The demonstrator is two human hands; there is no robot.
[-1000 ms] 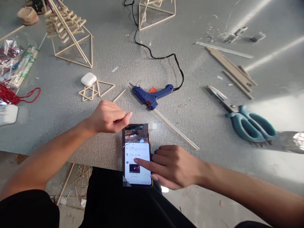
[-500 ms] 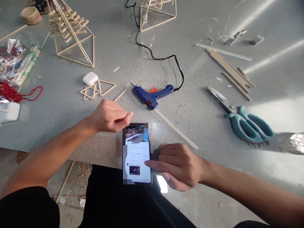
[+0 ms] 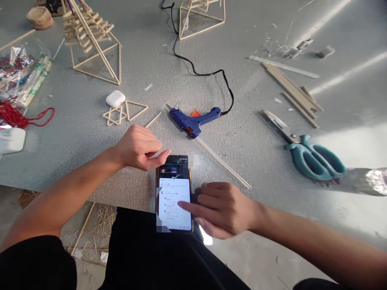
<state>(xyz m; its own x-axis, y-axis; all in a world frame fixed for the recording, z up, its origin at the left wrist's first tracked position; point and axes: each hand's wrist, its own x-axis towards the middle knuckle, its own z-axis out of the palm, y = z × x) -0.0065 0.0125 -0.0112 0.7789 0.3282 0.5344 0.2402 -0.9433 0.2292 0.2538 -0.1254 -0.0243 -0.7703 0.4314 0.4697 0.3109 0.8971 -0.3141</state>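
A smartphone (image 3: 177, 201) with a lit screen lies at the table's near edge, its lower end over my lap. My left hand (image 3: 141, 148) rests closed on the table, its thumb reaching to the phone's top left corner. Nothing shows inside its curled fingers. On the phone's right side, my right hand (image 3: 225, 207) stretches its index finger onto the screen, other fingers bent, holding nothing. Beyond the phone lies a blue glue gun (image 3: 196, 121) with a clear glue stick (image 3: 223, 162) in its back. Two small stick shapes, a star (image 3: 115, 116) and a triangle (image 3: 136, 109), lie past my left hand.
Teal-handled scissors (image 3: 314, 155) and flat wooden strips (image 3: 290, 88) lie to the right. Stick frames stand at the back left (image 3: 96, 54) and back centre (image 3: 202, 30). A black cord (image 3: 196, 72) runs to the glue gun. Red string (image 3: 15, 114) lies at left.
The phone's screen content has changed to a longer list of text. My right index finger has moved slightly left on the screen; my left thumb sticks out a little more.
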